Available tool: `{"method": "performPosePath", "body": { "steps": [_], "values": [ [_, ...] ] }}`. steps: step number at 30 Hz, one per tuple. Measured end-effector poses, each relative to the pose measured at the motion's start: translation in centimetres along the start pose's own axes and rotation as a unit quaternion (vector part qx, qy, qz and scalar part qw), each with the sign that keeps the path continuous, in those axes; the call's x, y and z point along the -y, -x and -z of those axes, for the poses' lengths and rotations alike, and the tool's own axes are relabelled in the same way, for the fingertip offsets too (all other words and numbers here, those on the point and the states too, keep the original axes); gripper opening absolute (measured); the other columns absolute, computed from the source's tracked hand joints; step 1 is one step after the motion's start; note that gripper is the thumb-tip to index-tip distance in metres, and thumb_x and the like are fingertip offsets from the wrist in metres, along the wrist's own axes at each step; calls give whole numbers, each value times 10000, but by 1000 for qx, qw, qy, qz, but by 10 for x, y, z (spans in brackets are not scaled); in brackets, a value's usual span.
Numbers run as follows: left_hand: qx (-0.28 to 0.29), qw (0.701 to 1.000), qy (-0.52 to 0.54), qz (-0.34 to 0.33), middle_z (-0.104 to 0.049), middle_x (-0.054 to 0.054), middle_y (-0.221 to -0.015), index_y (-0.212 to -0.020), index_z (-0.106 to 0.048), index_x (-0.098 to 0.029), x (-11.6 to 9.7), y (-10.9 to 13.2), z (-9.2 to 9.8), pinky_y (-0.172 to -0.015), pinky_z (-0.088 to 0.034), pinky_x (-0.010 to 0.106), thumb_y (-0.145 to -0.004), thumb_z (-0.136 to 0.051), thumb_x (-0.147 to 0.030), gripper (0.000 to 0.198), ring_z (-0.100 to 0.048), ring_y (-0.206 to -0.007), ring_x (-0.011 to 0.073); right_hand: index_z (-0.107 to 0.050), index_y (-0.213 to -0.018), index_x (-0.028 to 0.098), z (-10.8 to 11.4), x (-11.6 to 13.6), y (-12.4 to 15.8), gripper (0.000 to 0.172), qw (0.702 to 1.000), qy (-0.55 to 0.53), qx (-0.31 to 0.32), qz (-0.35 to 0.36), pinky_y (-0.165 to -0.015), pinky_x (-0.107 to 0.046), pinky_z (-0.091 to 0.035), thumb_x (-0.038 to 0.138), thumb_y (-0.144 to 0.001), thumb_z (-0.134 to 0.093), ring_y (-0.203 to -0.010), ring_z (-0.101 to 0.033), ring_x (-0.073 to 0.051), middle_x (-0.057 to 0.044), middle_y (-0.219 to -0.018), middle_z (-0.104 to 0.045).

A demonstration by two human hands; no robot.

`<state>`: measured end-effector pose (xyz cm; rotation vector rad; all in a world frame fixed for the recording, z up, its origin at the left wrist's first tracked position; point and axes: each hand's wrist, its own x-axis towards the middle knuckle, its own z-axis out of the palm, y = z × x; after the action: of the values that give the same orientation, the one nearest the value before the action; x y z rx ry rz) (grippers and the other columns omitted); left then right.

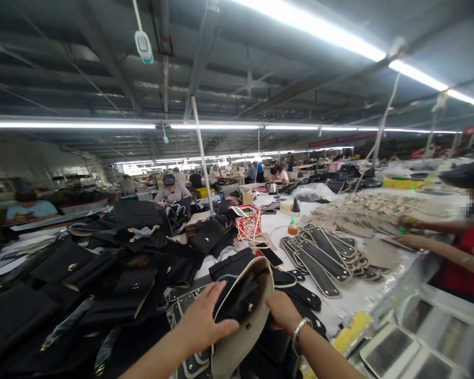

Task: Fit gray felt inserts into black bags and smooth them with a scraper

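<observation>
A black handbag (240, 302) with a beige inner flap is held tilted in front of me, its mouth facing up and showing a dark inside with small metal fittings. My right hand (282, 311), with a silver bangle at the wrist, pinches the right edge of the flap. At the left side of the mouth is my left hand (205, 322), thumb and fingers spread, apparently touching the bag's rim. Beneath and beside the bag lie black strap pieces with pale edges (181, 310). A dark phone (271, 255) rests just beyond it.
Black bags (134, 287) pile up on the left. Stacked trimmed strips (319, 258) and beige pieces (363, 210) cover the right of the table, near an orange glue bottle (293, 227) and a red patterned bag (249, 222). A co-worker in red (464, 268) works at the right.
</observation>
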<state>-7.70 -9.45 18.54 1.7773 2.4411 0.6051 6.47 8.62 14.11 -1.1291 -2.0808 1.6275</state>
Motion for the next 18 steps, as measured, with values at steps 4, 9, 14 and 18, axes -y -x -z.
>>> {"method": "performPosePath", "body": {
  "steps": [4,9,14,18],
  "values": [
    [-6,994,-93,52,-501,128,-1273,-1380,-305,-200,-13,0,-16,-937,-415,398,-779,-518,-332,651,-508,-1113,292,-553,-860,138,-8,0,-1,231,997,30,27,59,-456,-262,-490,222,-744,-372,-700,-620,-225,-120,-809,-634],
    [-52,981,-128,136,-617,99,-1085,-1246,-465,-212,15,1,40,-877,-435,365,-815,-381,-160,442,-588,-986,248,-549,-934,146,-17,19,4,266,982,45,23,183,-499,-226,-459,286,-812,-358,-594,-573,-159,-54,-702,-596],
    [-106,957,-142,231,-628,118,-1072,-1134,-546,-216,48,6,79,-870,-422,379,-823,-352,-157,371,-580,-1016,265,-417,-1198,196,-28,56,12,490,985,-110,46,128,-517,-251,-467,527,-841,-369,-457,-502,-110,35,-652,-498],
    [-46,949,-116,289,-661,173,-968,-947,-628,-138,71,-22,47,-754,-470,367,-776,-412,-155,276,-626,-913,298,-403,-1190,212,-44,51,11,457,987,-126,76,70,-516,-228,-452,516,-851,-369,-522,-540,-101,5,-775,-525]
  ]
}}
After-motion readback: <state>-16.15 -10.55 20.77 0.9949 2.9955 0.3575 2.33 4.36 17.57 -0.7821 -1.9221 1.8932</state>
